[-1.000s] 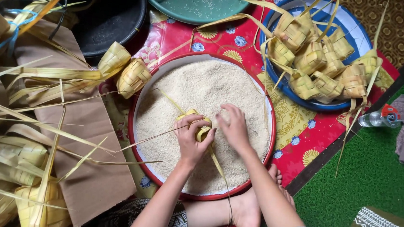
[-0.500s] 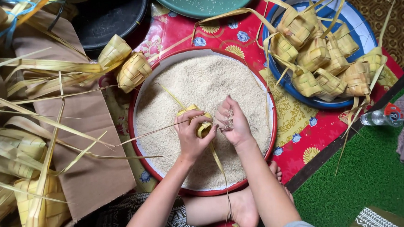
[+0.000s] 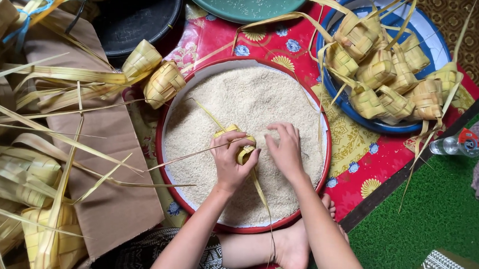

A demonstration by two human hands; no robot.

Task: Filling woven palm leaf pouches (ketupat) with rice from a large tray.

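Note:
A round red-rimmed tray (image 3: 170, 109) is filled with uncooked white rice (image 3: 241, 104). My left hand (image 3: 231, 163) grips a small woven palm-leaf pouch (image 3: 242, 147) over the rice, its long leaf ends trailing out to both sides. Just to the right of the pouch, my right hand (image 3: 284, 149) rests palm down on the rice with its fingers curled into the grains; what lies under the fingers is hidden.
A blue bowl (image 3: 441, 31) at the upper right holds several woven pouches (image 3: 382, 71). Two empty pouches (image 3: 153, 71) lie left of the tray. Loose palm leaves and brown cardboard (image 3: 103, 192) cover the left. A teal lid (image 3: 242, 1), black basin (image 3: 139, 12), plastic bottle (image 3: 454, 144) and my bare foot (image 3: 293, 246) surround it.
My right hand has dropped from beside the pouch's opening down onto the rice. The left hand keeps its hold on the pouch.

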